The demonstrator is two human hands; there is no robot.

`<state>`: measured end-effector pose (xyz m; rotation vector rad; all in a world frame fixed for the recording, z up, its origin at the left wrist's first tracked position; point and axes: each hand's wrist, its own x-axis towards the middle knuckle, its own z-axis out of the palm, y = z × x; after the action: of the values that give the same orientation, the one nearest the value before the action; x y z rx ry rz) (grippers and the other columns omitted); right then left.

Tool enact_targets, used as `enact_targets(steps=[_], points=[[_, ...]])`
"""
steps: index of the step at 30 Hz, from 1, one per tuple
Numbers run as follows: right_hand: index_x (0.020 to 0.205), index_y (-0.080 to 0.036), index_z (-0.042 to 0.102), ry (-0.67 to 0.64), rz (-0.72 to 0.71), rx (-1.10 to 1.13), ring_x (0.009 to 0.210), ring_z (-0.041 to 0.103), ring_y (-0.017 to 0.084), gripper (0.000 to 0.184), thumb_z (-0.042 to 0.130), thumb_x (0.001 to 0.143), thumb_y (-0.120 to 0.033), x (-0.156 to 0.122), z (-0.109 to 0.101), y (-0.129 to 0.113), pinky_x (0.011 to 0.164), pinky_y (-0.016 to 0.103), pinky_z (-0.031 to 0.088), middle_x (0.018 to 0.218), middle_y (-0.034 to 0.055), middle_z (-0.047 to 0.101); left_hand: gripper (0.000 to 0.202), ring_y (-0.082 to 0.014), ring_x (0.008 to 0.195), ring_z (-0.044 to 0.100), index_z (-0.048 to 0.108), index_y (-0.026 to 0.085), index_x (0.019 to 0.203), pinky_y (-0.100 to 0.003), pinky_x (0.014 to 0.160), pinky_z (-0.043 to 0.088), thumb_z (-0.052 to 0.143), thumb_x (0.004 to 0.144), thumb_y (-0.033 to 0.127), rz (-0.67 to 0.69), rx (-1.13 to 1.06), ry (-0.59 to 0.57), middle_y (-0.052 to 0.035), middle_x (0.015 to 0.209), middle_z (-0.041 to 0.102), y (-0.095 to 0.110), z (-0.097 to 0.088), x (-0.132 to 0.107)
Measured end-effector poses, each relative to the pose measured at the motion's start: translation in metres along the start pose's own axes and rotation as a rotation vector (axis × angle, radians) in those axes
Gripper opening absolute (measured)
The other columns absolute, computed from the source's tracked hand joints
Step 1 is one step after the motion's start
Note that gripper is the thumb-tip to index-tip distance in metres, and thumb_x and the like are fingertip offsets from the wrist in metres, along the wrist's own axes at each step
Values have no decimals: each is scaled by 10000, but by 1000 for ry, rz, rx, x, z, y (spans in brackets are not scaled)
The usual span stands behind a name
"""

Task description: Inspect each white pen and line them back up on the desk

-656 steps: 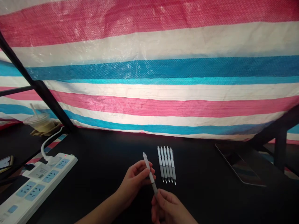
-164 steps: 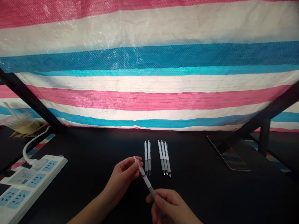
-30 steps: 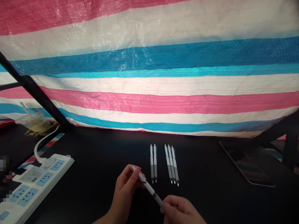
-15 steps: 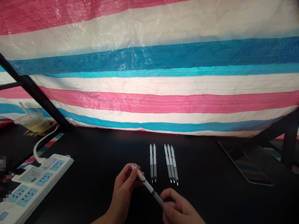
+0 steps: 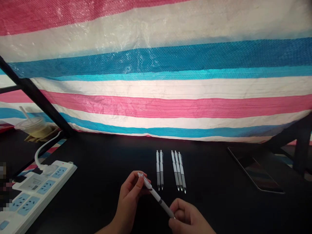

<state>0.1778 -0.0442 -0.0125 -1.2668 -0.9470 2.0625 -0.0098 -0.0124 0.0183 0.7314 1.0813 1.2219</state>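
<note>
The pen [image 5: 155, 195] was white, with a clear clip end, a dark band and a grey grip; I saw it slanting above the near middle of the black table [image 5: 102, 162], grey end to the near right. The left hand [image 5: 131, 190] had its clip end pinched between thumb and fingers, wrist rising from the near edge. The right hand [image 5: 188, 216] was curled around the tip, but I couldn't tell whether it gripped. Farther off lay two pens [image 5: 158, 167], then three pens [image 5: 177, 167] to their right.

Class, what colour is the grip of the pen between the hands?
The grip is grey; see the head view.
</note>
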Motion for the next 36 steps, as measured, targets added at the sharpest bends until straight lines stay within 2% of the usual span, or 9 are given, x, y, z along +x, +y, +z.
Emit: enact_targets(steps=[2,5,7,11,16,21,27,32,36], points=[[752,-162,536,-19,-3,-24,415,417,42,507,757,610,-596,1,-1,2,417,173,228,480,-65,524,193,-144,730,526,647,183,847,-242,662,484,601,870,369,3,3,0,-15,754,588,0,0,0],[814,-138,574,-50,18,-2,394,424,50,609,601,671,-729,2,-1,7,400,186,212,490,-23,568,191,-144,731,521,641,184,842,-246,667,485,596,873,367,11,8,-7,-15,757,589,0,0,0],[849,-152,553,-30,4,22,403,440,54,606,632,651,-719,3,-1,8,404,181,222,511,-22,587,190,-146,740,522,642,183,851,-250,677,488,595,874,366,14,5,-14,-19,771,594,-1,-1,0],[750,-179,496,-36,-49,3,371,390,37,533,714,629,-650,4,-2,9,394,173,196,459,-59,547,178,-145,750,527,644,186,858,-248,688,487,601,873,358,12,2,-14,-16,778,595,-2,-2,1],[738,-151,548,-55,-7,-9,339,371,43,609,531,700,-759,4,-3,8,368,185,161,421,-46,515,178,-145,748,526,639,194,862,-249,684,486,585,883,362,10,11,-22,-13,782,597,-2,-2,1],[760,-172,508,-41,-53,-37,372,378,32,522,666,677,-662,1,-1,4,388,173,176,488,-43,558,172,-145,748,522,633,197,863,-250,685,485,572,891,355,13,19,-29,-10,776,591,-3,-2,1],[704,-135,571,-65,20,-9,368,405,49,619,524,705,-753,2,0,3,376,182,191,465,-15,534,174,-146,740,519,635,189,847,-256,680,488,583,883,351,18,16,-41,-15,785,585,-1,-1,1],[755,-184,495,-31,-53,-38,399,420,42,529,719,621,-644,2,1,4,404,164,225,519,-41,578,174,-150,751,525,640,192,854,-256,690,488,581,884,352,11,23,-14,-16,785,589,-1,-2,2],[667,-147,551,-42,5,-60,396,439,64,606,573,674,-753,3,-1,6,394,185,225,504,9,568,165,-152,754,534,639,191,852,-255,690,486,579,886,341,16,15,-44,-20,793,600,-2,-3,2]])
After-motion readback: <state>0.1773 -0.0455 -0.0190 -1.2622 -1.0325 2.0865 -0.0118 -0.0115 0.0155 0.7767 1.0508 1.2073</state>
